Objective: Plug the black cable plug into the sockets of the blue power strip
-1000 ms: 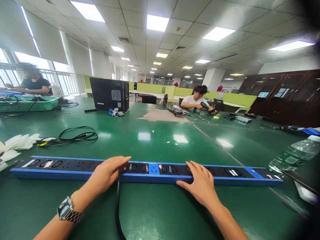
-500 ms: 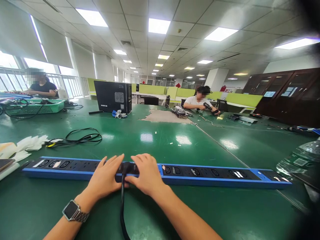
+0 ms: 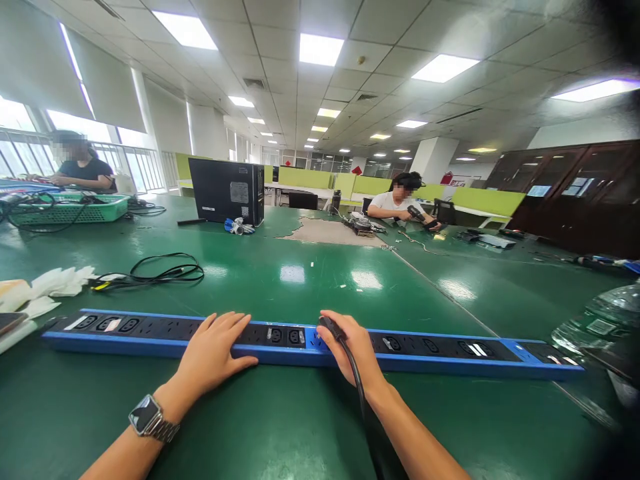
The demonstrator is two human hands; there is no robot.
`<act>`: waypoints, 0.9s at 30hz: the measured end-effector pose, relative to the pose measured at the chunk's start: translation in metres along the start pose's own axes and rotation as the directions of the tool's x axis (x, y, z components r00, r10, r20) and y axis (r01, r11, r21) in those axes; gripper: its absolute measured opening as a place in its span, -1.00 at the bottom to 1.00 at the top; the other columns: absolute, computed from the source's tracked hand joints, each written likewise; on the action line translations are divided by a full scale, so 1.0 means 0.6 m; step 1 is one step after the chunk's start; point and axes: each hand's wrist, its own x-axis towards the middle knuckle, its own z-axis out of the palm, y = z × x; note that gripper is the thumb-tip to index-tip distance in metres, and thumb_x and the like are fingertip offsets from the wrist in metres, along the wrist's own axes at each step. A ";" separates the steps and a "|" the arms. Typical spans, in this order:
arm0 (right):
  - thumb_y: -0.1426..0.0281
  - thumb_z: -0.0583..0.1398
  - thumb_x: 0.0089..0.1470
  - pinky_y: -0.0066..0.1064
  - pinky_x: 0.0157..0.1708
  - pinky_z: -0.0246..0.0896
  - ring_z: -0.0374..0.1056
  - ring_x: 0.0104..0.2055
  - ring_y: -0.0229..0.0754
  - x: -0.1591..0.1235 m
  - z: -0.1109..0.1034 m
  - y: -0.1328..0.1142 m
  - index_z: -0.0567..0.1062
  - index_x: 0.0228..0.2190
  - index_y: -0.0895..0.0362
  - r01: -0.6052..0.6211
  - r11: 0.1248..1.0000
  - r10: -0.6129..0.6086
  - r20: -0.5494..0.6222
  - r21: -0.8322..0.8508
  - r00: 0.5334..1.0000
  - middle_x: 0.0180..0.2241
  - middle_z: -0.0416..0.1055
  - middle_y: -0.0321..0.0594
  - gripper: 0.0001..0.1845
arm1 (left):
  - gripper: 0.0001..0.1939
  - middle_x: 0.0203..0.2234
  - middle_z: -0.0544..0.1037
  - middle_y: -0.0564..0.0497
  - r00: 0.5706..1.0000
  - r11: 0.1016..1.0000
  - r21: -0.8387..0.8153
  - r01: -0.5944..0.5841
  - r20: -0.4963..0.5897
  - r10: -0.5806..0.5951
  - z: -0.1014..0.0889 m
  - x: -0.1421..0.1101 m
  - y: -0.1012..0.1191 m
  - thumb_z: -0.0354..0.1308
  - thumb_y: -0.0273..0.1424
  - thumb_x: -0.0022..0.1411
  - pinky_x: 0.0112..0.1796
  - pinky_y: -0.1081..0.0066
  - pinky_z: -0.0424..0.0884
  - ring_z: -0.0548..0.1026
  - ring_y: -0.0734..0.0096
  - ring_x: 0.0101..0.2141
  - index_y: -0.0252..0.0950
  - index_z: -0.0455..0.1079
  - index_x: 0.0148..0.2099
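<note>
A long blue and black power strip [image 3: 165, 327] lies across the table in front of me, with rows of sockets along its top. My left hand [image 3: 213, 347] is clasped over its left-middle part, thumb along the front side and fingertips by the back edge. In my right hand [image 3: 355, 343] is a black power plug [image 3: 332, 327], pinched between thumb and fingers, its thick cord [image 3: 361, 387] running down towards me. The plug is held just above the strip, right of two bare sockets [image 3: 285, 335]. Whether its front touches the strip I cannot tell.
A coiled black cable [image 3: 167, 270] and crumpled tissues [image 3: 63, 283] lie at left. Further back stand a green basket [image 3: 95, 208] of cables and a black computer case [image 3: 225, 190]. A plastic bottle [image 3: 603, 320] lies at right. Two people sit across the table.
My right hand has moved right along the strip with the plug, which is now away from the sockets beside my left hand. My left hand stays almost in place.
</note>
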 end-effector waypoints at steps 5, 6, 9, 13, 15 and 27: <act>0.20 0.16 0.15 -0.22 -0.02 0.23 0.38 -0.13 -0.11 -0.014 0.012 0.018 0.50 -0.14 0.06 0.088 0.985 -0.080 0.057 -0.148 0.995 -0.22 0.51 -0.16 -0.71 | -0.26 0.13 0.42 -0.15 1.000 1.000 -0.010 0.018 -0.001 -0.018 -0.001 0.001 -0.002 0.28 -0.01 0.00 0.18 -0.08 0.10 0.34 -0.06 0.14 -0.18 0.31 0.20; 0.22 0.17 0.15 -0.19 0.00 0.21 0.38 -0.14 -0.11 -0.014 0.016 0.015 0.50 -0.15 0.05 0.101 0.978 -0.091 0.058 -0.182 0.994 -0.23 0.52 -0.17 -0.73 | -0.26 0.13 0.42 -0.16 1.000 1.000 -0.016 0.019 0.001 -0.019 -0.002 0.002 0.000 0.29 -0.02 0.00 0.18 -0.09 0.10 0.33 -0.06 0.14 -0.19 0.31 0.20; 0.24 0.19 0.14 -0.06 0.11 0.08 0.38 -0.14 -0.12 -0.014 0.019 0.005 0.49 -0.13 0.02 0.146 0.959 -0.127 0.092 -0.244 0.988 -0.21 0.54 -0.21 -0.73 | -0.25 0.14 0.40 -0.17 1.000 0.997 -0.075 -0.021 -0.018 0.020 -0.007 0.013 0.020 0.28 -0.02 0.02 0.16 -0.08 0.14 0.33 -0.05 0.14 -0.20 0.29 0.21; 0.22 0.17 0.14 0.07 0.20 -0.09 0.34 -0.02 -0.08 -0.028 0.012 0.006 0.39 0.04 -0.02 0.191 0.932 -0.160 0.124 -0.308 0.979 -0.04 0.50 -0.19 -0.58 | -0.35 0.15 0.39 -0.16 0.986 0.960 -0.226 -0.167 -0.042 0.162 -0.005 0.043 0.092 0.24 -0.15 0.13 0.13 0.06 0.24 0.35 0.05 0.12 -0.22 0.26 0.23; 0.19 0.20 0.07 0.08 0.22 -0.12 0.25 0.11 0.01 -0.041 0.011 0.016 0.22 0.19 0.05 0.173 0.910 -0.147 0.097 -0.376 0.984 0.10 0.38 -0.09 -0.33 | -0.41 0.13 0.42 -0.15 0.976 0.932 -0.291 -0.215 -0.024 0.217 0.003 0.063 0.135 0.21 -0.28 0.16 0.11 0.09 0.27 0.37 0.09 0.10 -0.22 0.25 0.23; 0.14 0.24 -0.04 -0.01 0.18 -0.02 0.11 0.23 0.15 -0.072 0.016 0.056 0.29 0.14 0.21 -0.001 0.776 0.031 0.036 -0.631 0.999 0.18 0.26 0.01 -0.25 | -0.76 -0.17 0.61 -0.06 0.986 0.850 -0.504 -0.153 -0.130 0.101 0.038 0.089 0.212 0.16 -0.42 0.22 -0.08 0.25 0.44 0.53 0.22 -0.16 -0.23 0.46 -0.05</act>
